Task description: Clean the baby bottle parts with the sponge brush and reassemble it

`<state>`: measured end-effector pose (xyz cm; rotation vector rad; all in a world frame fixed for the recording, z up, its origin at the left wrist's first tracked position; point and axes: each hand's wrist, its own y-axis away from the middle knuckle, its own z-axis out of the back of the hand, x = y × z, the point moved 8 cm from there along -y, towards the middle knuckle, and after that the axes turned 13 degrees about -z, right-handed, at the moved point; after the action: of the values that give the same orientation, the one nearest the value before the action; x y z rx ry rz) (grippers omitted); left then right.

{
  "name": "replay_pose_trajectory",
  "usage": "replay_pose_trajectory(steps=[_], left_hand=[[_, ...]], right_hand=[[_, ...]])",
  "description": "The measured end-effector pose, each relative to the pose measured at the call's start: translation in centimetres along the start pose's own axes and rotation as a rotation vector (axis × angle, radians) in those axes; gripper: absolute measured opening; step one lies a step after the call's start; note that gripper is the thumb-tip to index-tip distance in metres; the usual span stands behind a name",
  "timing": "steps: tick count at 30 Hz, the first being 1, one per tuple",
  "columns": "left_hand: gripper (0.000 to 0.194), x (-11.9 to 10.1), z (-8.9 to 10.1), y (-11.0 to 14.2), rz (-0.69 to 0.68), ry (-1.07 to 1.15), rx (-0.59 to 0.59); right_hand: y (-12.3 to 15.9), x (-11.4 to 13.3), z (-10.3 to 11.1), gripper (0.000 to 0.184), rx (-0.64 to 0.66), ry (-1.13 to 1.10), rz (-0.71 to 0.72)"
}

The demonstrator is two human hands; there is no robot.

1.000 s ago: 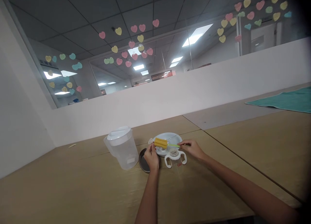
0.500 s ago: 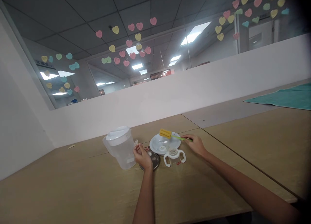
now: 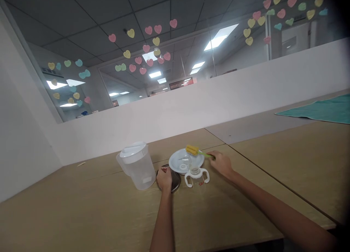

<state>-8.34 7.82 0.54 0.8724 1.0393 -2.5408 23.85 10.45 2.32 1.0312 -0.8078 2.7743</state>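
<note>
My right hand [image 3: 221, 163] is closed on the thin green handle of a bottle brush. The brush's yellow sponge head [image 3: 192, 150] is over the far rim of a white plate [image 3: 175, 165]. A clear dome-shaped piece with a white ring [image 3: 185, 164] lies on that plate. My left hand [image 3: 164, 178], fingers curled, is over a dark round dish [image 3: 175, 181]; whatever its fingers hold is hidden. Between my hands a clear baby bottle [image 3: 197, 178] with two white side handles stands upright, its mouth uncovered.
Left of my left hand stands a translucent plastic pitcher [image 3: 140, 168] with a white lid. A thin pale strip [image 3: 81, 164] lies farther left on the wooden table [image 3: 109, 215]. A teal cloth [image 3: 322, 109] lies at the far right. A white wall [image 3: 169, 111] rises behind the table.
My left hand has moved from beside the pitcher to over the dark dish; the small whitish piece in its fingers no longer shows. The brush has shifted slightly right in my right hand.
</note>
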Motion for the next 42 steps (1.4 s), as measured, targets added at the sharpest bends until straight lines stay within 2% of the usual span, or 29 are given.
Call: replay_pose_trajectory(steps=[4, 8, 11, 15, 18, 24, 30, 36, 39, 42], left_hand=[[0.016, -1.8, 0.3, 0.7, -0.073, -0.165, 0.077], [0.020, -2.8, 0.3, 1.4, -0.122, -0.277, 0.118], [0.025, -3.3, 0.7, 1.5, -0.152, -0.345, 0.087], [0.028, -4.8, 1.9, 1.2, -0.278, -0.396, -0.034], [0.032, -5.8, 1.7, 1.2, -0.387, -0.342, -0.034], [0.031, -6.6, -1.1, 2.1, -0.517, -0.172, 0.174], [0.035, -6.8, -2.3, 1.7, -0.545, -0.175, 0.245], [0.033, -6.8, -2.7, 1.4, -0.516, -0.077, 0.308], [0.026, -7.5, -2.5, 1.8, -0.522, -0.032, 0.296], [0.021, -8.3, -1.3, 2.0, -0.554, -0.009, 0.183]], right_hand=[[0.3, 0.8, -0.1, 0.036, -0.039, 0.046, 0.106], [0.4, 1.0, -0.2, 0.035, -0.024, 0.060, 0.141], [0.5, 1.1, -0.4, 0.034, 0.000, 0.041, 0.146], [0.8, 1.4, -0.7, 0.033, 0.016, 0.023, 0.173], [1.0, 1.6, -1.0, 0.033, 0.037, 0.008, 0.193], [1.1, 1.9, -1.0, 0.033, 0.086, -0.038, 0.193], [1.3, 2.3, -0.9, 0.035, 0.102, -0.102, 0.201], [1.3, 2.3, -0.6, 0.036, 0.085, -0.136, 0.194], [1.4, 2.3, -0.6, 0.035, 0.098, -0.144, 0.191], [1.4, 2.2, -0.7, 0.035, 0.108, -0.136, 0.180]])
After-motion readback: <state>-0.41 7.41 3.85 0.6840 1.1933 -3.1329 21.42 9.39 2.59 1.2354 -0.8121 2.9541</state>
